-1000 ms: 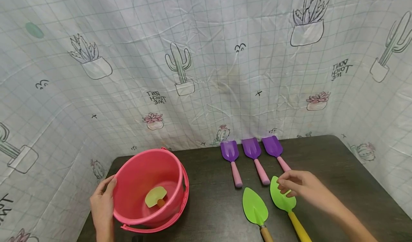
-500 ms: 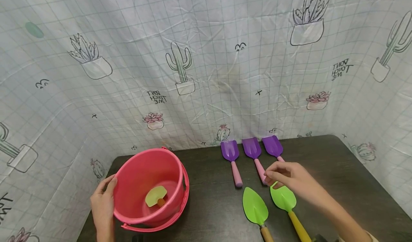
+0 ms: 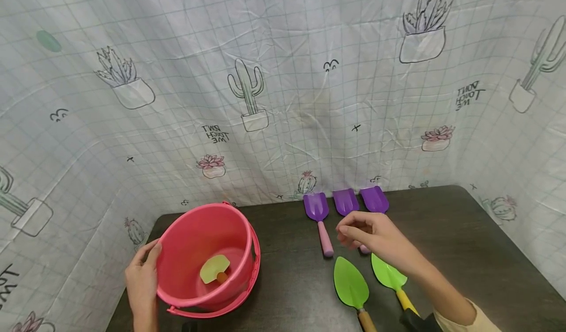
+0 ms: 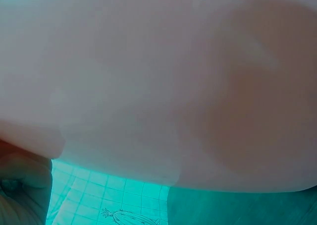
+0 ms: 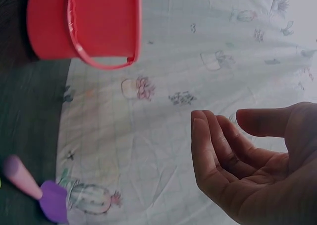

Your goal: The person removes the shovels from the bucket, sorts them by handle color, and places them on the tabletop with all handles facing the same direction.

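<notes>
My left hand (image 3: pixel 142 278) grips the rim of a pink bucket (image 3: pixel 177 268), thumb over the edge. Inside the bucket lies a yellow-green trowel (image 3: pixel 214 268) with an orange handle. My right hand (image 3: pixel 376 234) hovers over the table, fingers loosely bent and holding nothing. It partly covers two purple toy shovels (image 3: pixel 346 202) with pink handles. A third purple shovel (image 3: pixel 316 207) lies just left of it. Nearer me are a green trowel (image 3: pixel 351 283) with a wooden handle and another green trowel (image 3: pixel 386 273) with a yellow handle. The left wrist view is mostly filled by the blurred bucket.
The dark table (image 3: pixel 292 273) ends at a cloth backdrop (image 3: pixel 300 101) printed with cacti, which also rises on both sides. The bucket's handle (image 5: pixel 81 49) hangs down on its right side.
My right hand has moved left and slightly away from me, from over the yellow-handled trowel to the purple shovels' handles. The left hand and bucket have stayed put.
</notes>
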### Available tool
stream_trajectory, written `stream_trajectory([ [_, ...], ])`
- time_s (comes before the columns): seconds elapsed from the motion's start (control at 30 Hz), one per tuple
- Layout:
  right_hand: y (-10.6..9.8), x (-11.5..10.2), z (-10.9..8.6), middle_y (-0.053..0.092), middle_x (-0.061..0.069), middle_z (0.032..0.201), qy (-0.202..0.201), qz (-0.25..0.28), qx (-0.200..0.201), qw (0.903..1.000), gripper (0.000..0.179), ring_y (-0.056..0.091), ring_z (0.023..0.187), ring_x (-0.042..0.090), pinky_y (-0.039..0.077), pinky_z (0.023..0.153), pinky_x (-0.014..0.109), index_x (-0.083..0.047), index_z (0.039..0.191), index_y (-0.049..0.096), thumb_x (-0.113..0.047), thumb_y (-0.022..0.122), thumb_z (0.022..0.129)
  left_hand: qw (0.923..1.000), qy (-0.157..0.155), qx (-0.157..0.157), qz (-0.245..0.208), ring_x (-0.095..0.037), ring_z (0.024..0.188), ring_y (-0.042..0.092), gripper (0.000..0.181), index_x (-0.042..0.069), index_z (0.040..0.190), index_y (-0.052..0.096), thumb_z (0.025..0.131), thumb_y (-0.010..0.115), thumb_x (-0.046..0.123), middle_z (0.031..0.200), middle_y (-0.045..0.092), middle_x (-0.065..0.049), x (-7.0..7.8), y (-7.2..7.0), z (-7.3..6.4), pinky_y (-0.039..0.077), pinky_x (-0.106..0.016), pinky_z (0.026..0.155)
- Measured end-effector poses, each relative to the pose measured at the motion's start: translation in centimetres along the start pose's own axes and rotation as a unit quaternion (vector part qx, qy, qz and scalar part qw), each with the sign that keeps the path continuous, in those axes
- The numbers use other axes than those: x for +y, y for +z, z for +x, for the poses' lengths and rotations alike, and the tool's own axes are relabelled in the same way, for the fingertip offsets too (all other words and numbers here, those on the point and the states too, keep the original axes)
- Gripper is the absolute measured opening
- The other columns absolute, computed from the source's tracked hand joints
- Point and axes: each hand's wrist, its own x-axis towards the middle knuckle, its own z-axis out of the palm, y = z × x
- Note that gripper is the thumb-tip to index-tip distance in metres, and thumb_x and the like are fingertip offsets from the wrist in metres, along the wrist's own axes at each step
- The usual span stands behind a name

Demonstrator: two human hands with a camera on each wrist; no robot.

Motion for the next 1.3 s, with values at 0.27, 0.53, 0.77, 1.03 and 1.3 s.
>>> stream_trajectory([
  [0.27, 2.1, -2.1, 1.9, 0.073, 0.009, 0.096, -0.022, 0.009, -0.007, 0.9997, 0.021, 0.072, 0.089, 0.022, 0.06, 0.075, 0.035, 0.0, 0.108, 0.07, -0.02, 0.066, 0.103, 1.0, -0.002, -0.003, -0.003, 0.01, 0.071, 0.057, 0.05, 0.004, 0.137, 0.066, 0.104, 0.06, 0.041, 0.124, 0.065, -0.016, -0.1, 0.1, 0.1, 0.049, -0.011, 0.061],
  [0.53, 4.5, -3.9, 3.5, 0.07, 0.01, 0.113, -0.055, 0.011, -0.018, 0.9982, 0.027, 0.07, 0.101, 0.023, 0.06, 0.08, 0.037, 0.0, 0.12, 0.068, -0.02, 0.067, 0.102, 1.0, 0.002, 0.0, -0.001, 0.009, 0.07, 0.058, 0.049, 0.004, 0.136, 0.067, 0.104, 0.061, 0.04, 0.113, 0.069, -0.006, 0.0, 0.0, 0.0, 0.049, -0.012, 0.06],
  [0.77, 6.4, -4.9, 4.7, 0.069, 0.012, 0.117, -0.076, 0.014, -0.032, 0.9965, 0.031, 0.068, 0.106, 0.027, 0.06, 0.08, 0.034, 0.002, 0.125, 0.065, -0.018, 0.066, 0.102, 1.0, 0.005, 0.0, 0.0, 0.009, 0.069, 0.058, 0.048, 0.003, 0.134, 0.067, 0.104, 0.061, 0.04, 0.1, 0.068, 0.007, 0.0, 0.0, 0.1, 0.049, -0.013, 0.06],
  [1.03, 8.3, -5.6, 5.8, 0.07, 0.009, 0.114, -0.082, -0.005, -0.045, 0.9956, 0.029, 0.07, 0.099, 0.022, 0.06, 0.078, 0.033, 0.0, 0.125, 0.066, -0.016, 0.067, 0.101, 0.9998, 0.011, -0.001, 0.014, 0.01, 0.07, 0.057, 0.048, 0.002, 0.135, 0.067, 0.105, 0.059, 0.039, 0.12, 0.068, -0.017, 0.1, 0.2, 0.0, 0.048, -0.012, 0.06],
  [1.3, 10.2, -6.9, 7.2, 0.071, 0.004, 0.115, -0.081, -0.037, -0.055, 0.9945, 0.029, 0.068, 0.102, 0.014, 0.056, 0.083, 0.03, -0.007, 0.123, 0.069, -0.024, 0.067, 0.1, 0.9999, 0.006, -0.002, 0.014, 0.009, 0.07, 0.057, 0.049, 0.004, 0.136, 0.067, 0.105, 0.06, 0.041, 0.118, 0.069, -0.014, 0.1, 0.1, 0.0, 0.049, -0.012, 0.06],
])
